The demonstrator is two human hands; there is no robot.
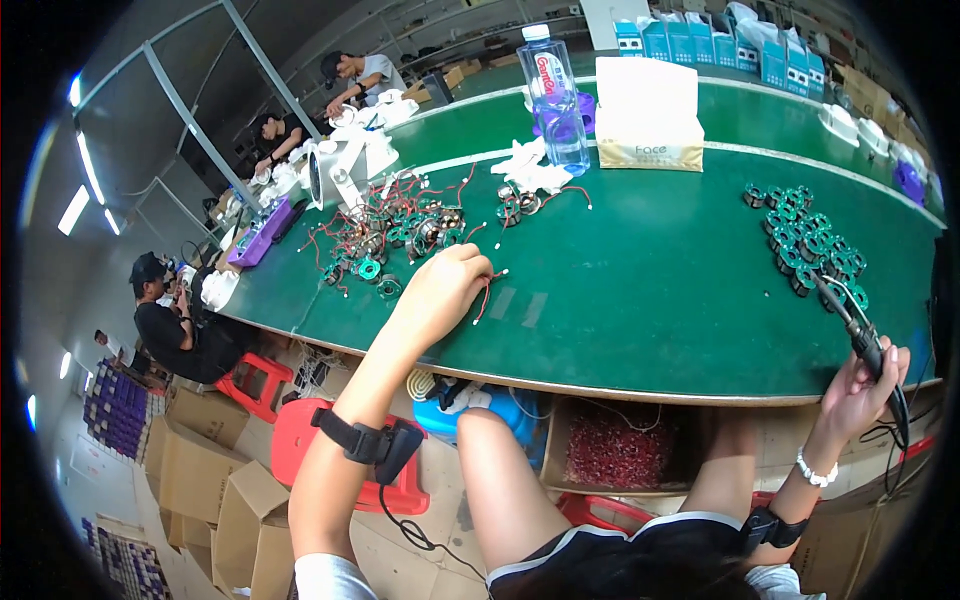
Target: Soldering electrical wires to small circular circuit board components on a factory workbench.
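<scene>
My left hand (445,290) is at the near edge of a pile of small motor coils (425,232) with red wire leads, its fingers pinched together. A red wire lead (486,298) with white ends sticks out beside the fingertips; whatever else is in that hand is hidden. On the right, my right hand (868,392) grips a soldering iron (866,343) by its dark handle, tip pointing up and left. That tip is close to a tight group of green-topped coils (808,238). Two more coils (515,205) lie beside white crumpled tissue (530,167).
A clear bottle (556,105) and a tissue pack (650,115) stand at the back of the green table (640,300). A fan-like white device (340,172) stands behind the pile. Below are a bin of red scraps (618,450) and a red stool (300,440). Co-workers sit at left.
</scene>
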